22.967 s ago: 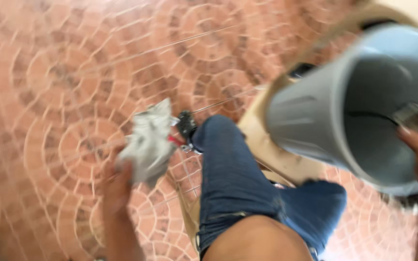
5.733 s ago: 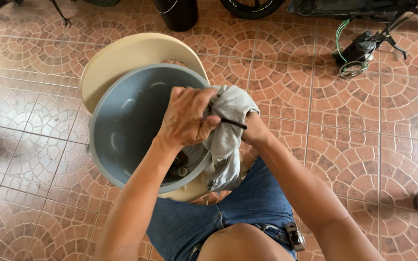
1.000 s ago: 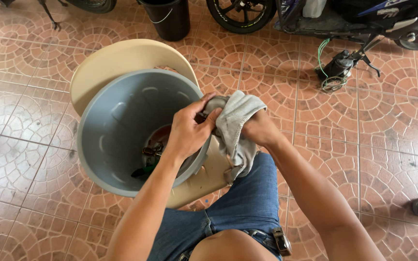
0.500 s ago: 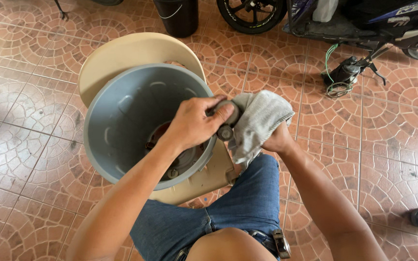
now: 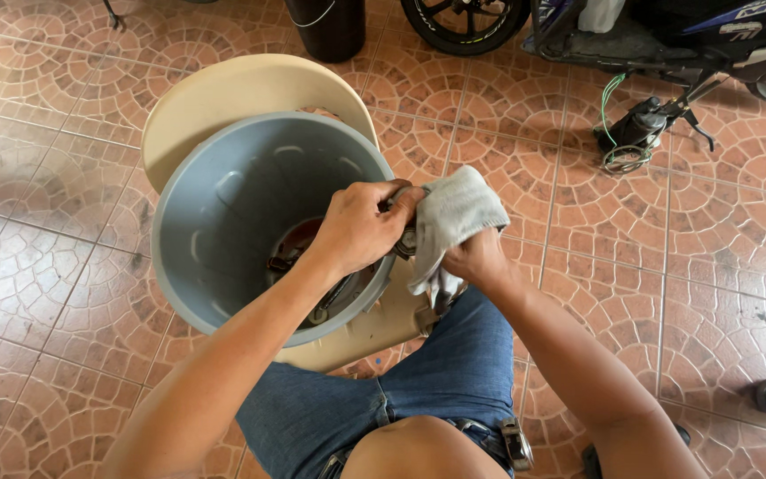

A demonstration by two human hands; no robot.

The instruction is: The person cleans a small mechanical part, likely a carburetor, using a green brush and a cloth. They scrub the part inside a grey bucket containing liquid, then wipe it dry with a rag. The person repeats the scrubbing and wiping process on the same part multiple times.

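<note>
Small dark metal part [image 5: 405,238] sits just over the near rim of the grey tub [image 5: 214,257], pinched between both hands. Left hand [image 5: 361,226] is closed round it, fingers curled tight, thumb side toward the rag. Right hand [image 5: 472,257] is closed on the grey rag [image 5: 456,213], which is bunched over the part's right end; rag tail hangs below the hand, twd the knee.

To wipe well, I'd judge: keep left hand firm as the anchor, turn the part a bit at a time, press the rag w/ fingertips, not the palm, and work over the tub so grit or a slip drops inside, not on the floor.

Tub lies tilted, mouth up twd the camera, resting in a cream shell [image 5: 250,93] behind and under it; more dark parts [image 5: 312,266] lie at the tub's bottom. Near side of tub: denim-covered leg [image 5: 418,390], tight. Right of tub: bare tile floor [image 5: 667,266], roomy. Far right of tub: motorbike [image 5: 631,31] and a wired part [image 5: 636,133], well apart. Behind tub: black bin [image 5: 325,27].
</note>
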